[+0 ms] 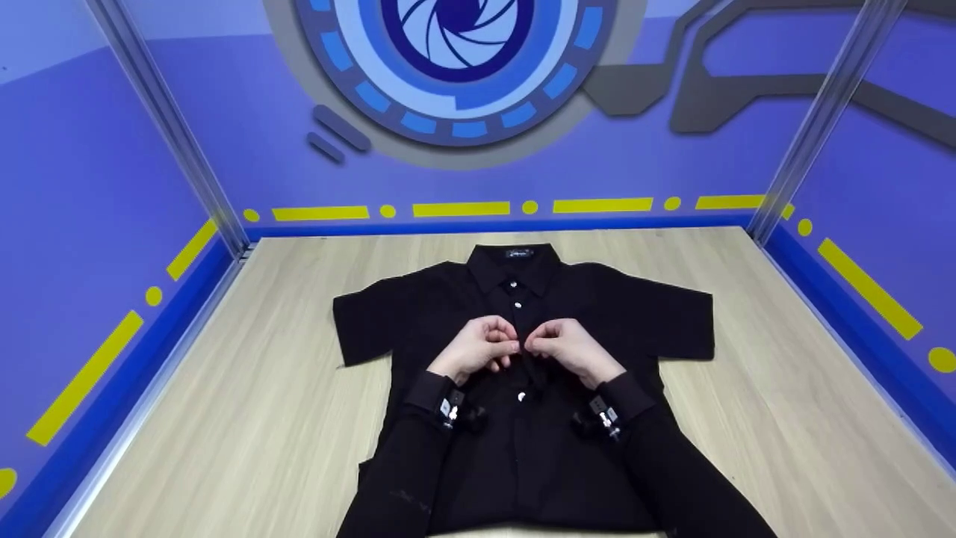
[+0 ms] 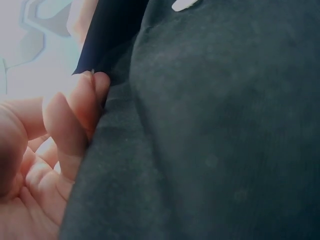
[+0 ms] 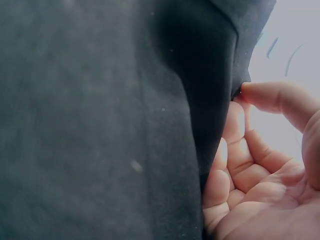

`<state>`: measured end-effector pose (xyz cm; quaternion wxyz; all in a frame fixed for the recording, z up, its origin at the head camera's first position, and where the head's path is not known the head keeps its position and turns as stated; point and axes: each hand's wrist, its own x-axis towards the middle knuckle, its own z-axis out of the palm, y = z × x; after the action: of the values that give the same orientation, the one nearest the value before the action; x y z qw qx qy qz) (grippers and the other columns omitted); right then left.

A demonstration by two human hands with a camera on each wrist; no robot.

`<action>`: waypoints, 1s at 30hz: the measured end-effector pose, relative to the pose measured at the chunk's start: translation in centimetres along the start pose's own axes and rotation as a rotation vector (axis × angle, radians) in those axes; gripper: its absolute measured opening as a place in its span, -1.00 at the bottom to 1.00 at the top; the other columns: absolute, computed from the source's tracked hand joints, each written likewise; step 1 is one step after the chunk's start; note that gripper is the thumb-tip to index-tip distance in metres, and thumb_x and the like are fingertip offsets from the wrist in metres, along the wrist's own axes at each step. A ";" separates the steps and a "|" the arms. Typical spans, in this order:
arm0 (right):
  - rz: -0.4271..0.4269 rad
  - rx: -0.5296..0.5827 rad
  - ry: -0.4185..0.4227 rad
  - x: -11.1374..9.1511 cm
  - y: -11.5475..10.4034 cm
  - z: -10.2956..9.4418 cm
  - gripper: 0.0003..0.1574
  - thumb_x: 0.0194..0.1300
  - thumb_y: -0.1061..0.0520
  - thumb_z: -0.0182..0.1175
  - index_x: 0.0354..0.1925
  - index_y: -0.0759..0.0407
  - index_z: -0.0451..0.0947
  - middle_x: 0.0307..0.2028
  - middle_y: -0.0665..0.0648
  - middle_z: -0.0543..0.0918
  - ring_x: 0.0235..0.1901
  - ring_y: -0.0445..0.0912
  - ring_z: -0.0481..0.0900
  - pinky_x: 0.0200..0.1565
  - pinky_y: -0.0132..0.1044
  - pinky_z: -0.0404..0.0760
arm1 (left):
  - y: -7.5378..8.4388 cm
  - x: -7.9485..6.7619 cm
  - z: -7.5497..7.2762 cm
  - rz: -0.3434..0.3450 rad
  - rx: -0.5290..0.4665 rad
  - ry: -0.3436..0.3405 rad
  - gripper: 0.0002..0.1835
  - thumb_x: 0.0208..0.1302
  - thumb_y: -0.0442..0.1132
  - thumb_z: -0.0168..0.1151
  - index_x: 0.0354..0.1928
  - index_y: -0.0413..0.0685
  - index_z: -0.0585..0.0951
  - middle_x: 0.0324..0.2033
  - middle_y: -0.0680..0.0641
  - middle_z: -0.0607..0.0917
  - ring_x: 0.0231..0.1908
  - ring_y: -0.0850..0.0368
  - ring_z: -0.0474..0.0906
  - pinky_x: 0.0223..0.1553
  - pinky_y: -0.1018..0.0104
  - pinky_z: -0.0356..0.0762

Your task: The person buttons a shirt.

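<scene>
At the bottom centre of the frame we find the lower edge (image 1: 553, 524) of the black shirt (image 1: 497, 463), which lies spread across the middle of the worktop (image 1: 284, 388). Above it, the left wrist camera (image 1: 451, 409) and right wrist camera (image 1: 603, 415) sit close over the cloth; we judge that either could snag it and drag the front askew. A pale lower button (image 1: 521, 397) shows between them. Beyond, at centre, the left hand (image 1: 474, 348) and right hand (image 1: 573, 350) pinch the shirt's front edges between thumb and fingers; whether a button is in either grip, we cannot tell. A loose pinch could let the thin fabric slip; edges held unequally could leave the fronts uneven. Farther up, a hard pull could rumple the collar (image 1: 535, 273).
</scene>
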<state>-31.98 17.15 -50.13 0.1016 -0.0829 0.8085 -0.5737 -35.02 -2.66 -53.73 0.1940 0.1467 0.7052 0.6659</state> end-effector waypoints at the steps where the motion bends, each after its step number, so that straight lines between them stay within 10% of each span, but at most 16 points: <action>1: 0.007 -0.003 0.002 0.0 0.1 0.0 -0.78 0.17 0.34 0.19 -0.24 0.51 0.61 -0.40 0.22 0.67 -0.42 -0.08 0.54 -0.26 -0.28 0.56 | 0.0 0.0 0.0 -0.001 -0.008 0.000 -0.77 0.18 -0.37 0.35 -0.19 -0.23 0.50 -0.53 0.00 0.63 -0.62 0.20 0.55 -0.68 0.46 0.46; 30: 0.028 0.004 0.056 1.0 2.2 0.4 -0.93 0.06 0.23 0.25 -0.44 0.24 0.63 -0.58 -0.02 0.58 -0.51 -0.17 0.50 -0.40 -0.39 0.50 | 0.4 -0.4 0.6 -0.095 -0.050 0.023 -0.64 0.06 -0.10 0.48 -0.33 -0.31 0.67 -0.49 -0.24 0.75 -0.60 0.14 0.67 -0.54 0.37 0.65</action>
<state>-32.91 17.25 -52.38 0.0871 -0.0554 0.8110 -0.5759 -34.43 -2.23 -53.35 0.2207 0.1005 0.6966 0.6752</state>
